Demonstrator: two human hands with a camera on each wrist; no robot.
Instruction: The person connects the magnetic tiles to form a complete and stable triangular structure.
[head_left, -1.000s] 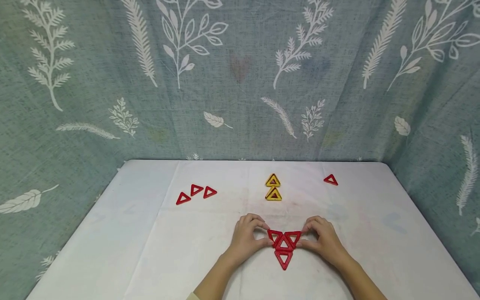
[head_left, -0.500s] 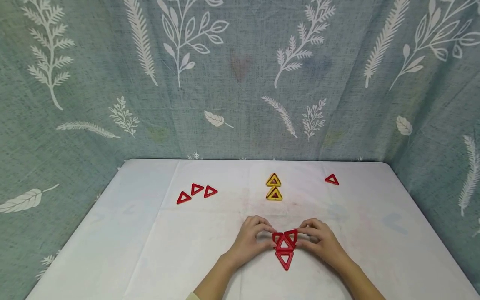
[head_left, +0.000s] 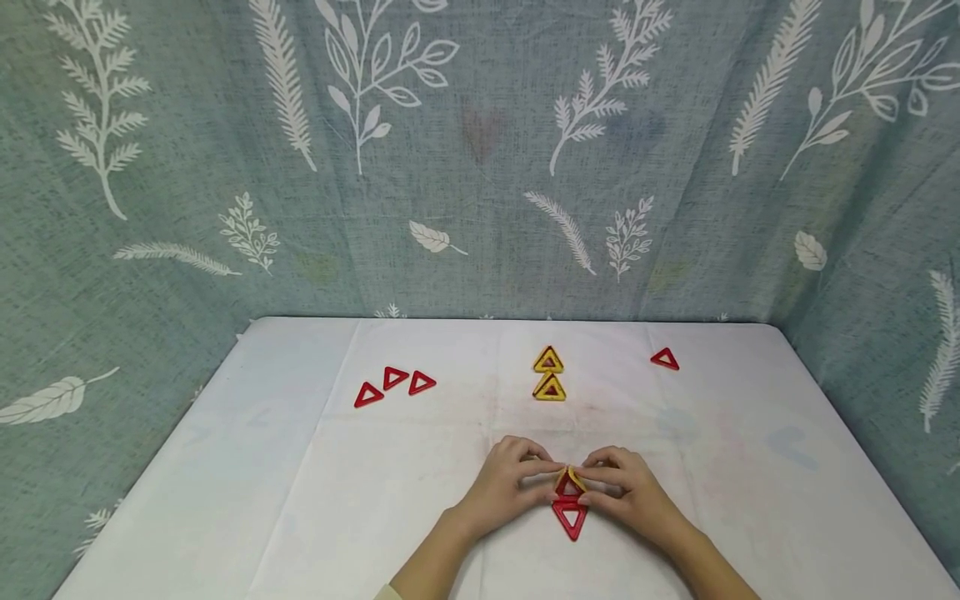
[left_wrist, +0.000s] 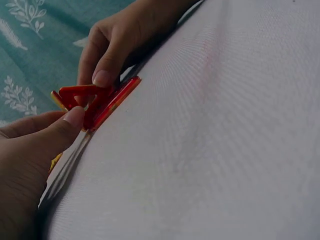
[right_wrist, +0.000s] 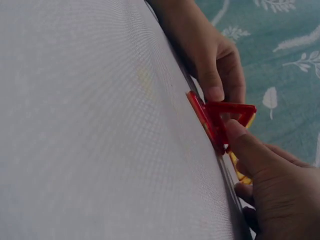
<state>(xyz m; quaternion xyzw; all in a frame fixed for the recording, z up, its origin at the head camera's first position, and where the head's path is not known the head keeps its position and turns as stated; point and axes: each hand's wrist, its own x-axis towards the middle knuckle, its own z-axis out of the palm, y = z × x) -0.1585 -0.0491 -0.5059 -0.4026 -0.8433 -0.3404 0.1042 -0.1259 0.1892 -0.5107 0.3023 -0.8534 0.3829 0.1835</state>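
Note:
Two raised red triangular tiles lean together into a small peak in the head view, yellow edges showing at their tops. My left hand (head_left: 513, 482) pinches the left one between thumb and fingers, and my right hand (head_left: 628, 492) pinches the right one. A flat red triangular tile (head_left: 570, 504) lies on the table in front of the peak, its point toward me. In the left wrist view the upright red tile (left_wrist: 80, 90) stands beside that flat tile, my left thumb on its lower corner. The right wrist view shows my right thumb against the red tile frame (right_wrist: 230, 107).
Behind my hands, two yellow-edged triangular pieces (head_left: 550, 397) stand one behind the other. Three loose red triangles (head_left: 368, 403) lie at the back left, and a single red triangle (head_left: 666, 365) at the back right. A leaf-patterned curtain (head_left: 480, 233) borders the white table (head_left: 420, 500).
The left and right red tiles, flat one second ago, have folded upward and inward to meet over the middle one. Both hands have moved closer together.

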